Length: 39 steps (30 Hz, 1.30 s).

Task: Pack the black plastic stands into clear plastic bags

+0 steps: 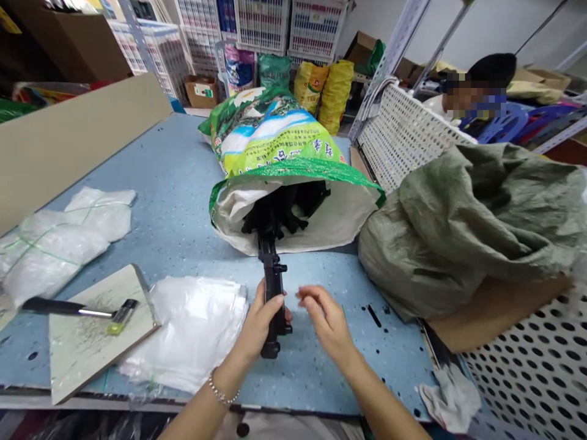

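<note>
My left hand (259, 321) grips the lower end of a long black moulded plastic piece (273, 287), which lies on the blue speckled table (183, 201). The upper end of that piece runs into a cluster of black plastic parts (284, 211) inside the mouth of a green printed woven sack (270, 131) with a white lining. Much of the cluster is hidden by the sack. My right hand (328, 321) hangs just beside the black piece, with its fingers loosely apart and nothing in them.
A white plastic bag stack (192, 324) lies left of my hands, beside a board (98, 348) carrying a black-handled knife (68, 307). A grey-green woven sack (458, 232) and white perforated panel (408, 134) stand right. A person (477, 79) sits beyond them.
</note>
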Motion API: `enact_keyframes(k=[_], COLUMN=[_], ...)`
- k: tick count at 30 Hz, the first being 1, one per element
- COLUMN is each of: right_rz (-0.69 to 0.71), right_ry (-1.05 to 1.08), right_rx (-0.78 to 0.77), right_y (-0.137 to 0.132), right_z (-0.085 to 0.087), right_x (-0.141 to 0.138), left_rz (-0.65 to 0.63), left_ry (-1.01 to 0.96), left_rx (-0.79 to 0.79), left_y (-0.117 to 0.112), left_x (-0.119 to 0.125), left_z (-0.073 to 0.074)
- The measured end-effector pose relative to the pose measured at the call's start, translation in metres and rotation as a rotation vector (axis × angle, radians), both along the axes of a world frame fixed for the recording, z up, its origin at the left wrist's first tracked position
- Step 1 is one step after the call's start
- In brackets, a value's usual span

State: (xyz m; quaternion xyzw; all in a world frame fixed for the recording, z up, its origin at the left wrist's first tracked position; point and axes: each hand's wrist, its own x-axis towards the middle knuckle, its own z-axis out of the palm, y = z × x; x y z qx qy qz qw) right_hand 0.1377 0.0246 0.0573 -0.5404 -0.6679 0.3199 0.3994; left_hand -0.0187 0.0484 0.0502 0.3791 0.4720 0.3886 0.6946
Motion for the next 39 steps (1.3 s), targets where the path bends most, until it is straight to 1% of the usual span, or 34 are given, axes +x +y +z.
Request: enact_keyframes(k=[2, 4, 6, 7, 9, 11, 12, 13, 14, 16, 17, 18, 19, 20, 22, 24, 26, 27, 28, 29, 31, 32, 34, 35, 36, 37, 38, 39], right_rz=[-0.044, -0.005, 0.048, 0.068, 0.077, 0.062, 0.074, 0.109, 0.161, 0.260, 0.281, 0.288, 0.294, 0.302, 0.288, 0.163, -0.019, -0.062, -0.076, -0.068, -0.030, -0.012, 0.026, 0.075, 0.146, 0.237, 0.351, 0.459], right_ry=[-0.144, -0.317, -0.401, -0.394, -0.287, -0.146, -0.112, -0.122, -0.173, -0.334, -0.406, -0.454, -0.472, -0.468, -0.449, -0.473, -0.522, -0.519, -0.494, -0.459, -0.379, -0.346, -0.277, -0.175, -0.029, 0.181, 0.409, 0.584], right_rx=[0.082, 0.189, 0.253, 0.244, 0.130, -0.033, -0.081, -0.086, -0.050, 0.073, 0.113, 0.111, 0.063, -0.016, -0.175, -0.247, -0.268, -0.304, -0.348, -0.390, -0.445, -0.456, -0.473, -0.503, -0.550, -0.616, -0.704, -0.799], right_y=[0.012, 0.027, 0.041, 0.046, 0.050, 0.045, 0.038, 0.029, 0.019, -0.002, -0.010, -0.014, -0.013, -0.008, 0.016, 0.053, 0.092, 0.110, 0.124, 0.135, 0.142, 0.139, 0.119, 0.103, 0.086, 0.066, 0.047, 0.029], right_z=[0.003, 0.003, 0.000, -0.001, -0.006, -0.010, -0.012, -0.014, -0.015, -0.017, -0.017, -0.015, -0.013, -0.011, -0.004, 0.001, -0.001, -0.003, -0.007, -0.011, -0.017, -0.018, -0.019, -0.019, -0.019, -0.020, -0.020, -0.020], right_x=[0.005, 0.007, 0.005, 0.004, -0.001, -0.004, -0.006, -0.007, -0.008, -0.009, -0.009, -0.009, -0.007, -0.006, -0.004, -0.008, -0.020, -0.027, -0.033, -0.038, -0.040, -0.037, -0.026, -0.021, -0.016, -0.012, -0.010, -0.008], left_rz=[-0.079, -0.138, -0.177, -0.180, -0.139, -0.051, -0.005, 0.034, 0.059, 0.064, 0.052, 0.040, 0.032, 0.022, -0.032, -0.137, -0.232, -0.257, -0.270, -0.273, -0.232, -0.170, 0.000, 0.070, 0.116, 0.124, 0.110, 0.085], left_ry=[-0.038, -0.045, -0.039, -0.028, 0.003, 0.040, 0.054, 0.061, 0.060, 0.049, 0.051, 0.074, 0.122, 0.193, 0.376, 0.589, 0.783, 0.851, 0.881, 0.868, 0.730, 0.615, 0.294, 0.100, -0.097, -0.283, -0.439, -0.554], left_rx=[-0.029, -0.013, -0.005, -0.005, 0.001, 0.013, 0.012, 0.006, -0.005, -0.023, -0.016, 0.007, 0.047, 0.094, 0.170, 0.192, 0.206, 0.224, 0.250, 0.273, 0.267, 0.227, 0.092, 0.018, -0.046, -0.094, -0.127, -0.147], left_y=[-0.005, -0.012, -0.017, -0.017, -0.015, -0.009, -0.005, 0.000, 0.004, 0.010, 0.013, 0.014, 0.013, 0.011, 0.003, -0.010, -0.024, -0.028, -0.031, -0.031, -0.023, -0.016, 0.000, 0.008, 0.015, 0.021, 0.025, 0.027], left_x=[-0.008, -0.012, -0.013, -0.013, -0.011, -0.010, -0.010, -0.010, -0.011, -0.012, -0.013, -0.014, -0.014, -0.014, -0.011, -0.003, 0.006, 0.010, 0.012, 0.012, 0.005, 0.000, -0.009, -0.012, -0.013, -0.012, -0.010, -0.006], left_z=[0.013, 0.022, 0.025, 0.024, 0.021, 0.016, 0.014, 0.012, 0.010, 0.008, 0.006, 0.003, -0.001, -0.005, -0.016, -0.026, -0.035, -0.039, -0.042, -0.044, -0.047, -0.047, -0.043, -0.039, -0.034, -0.027, -0.020, -0.012])
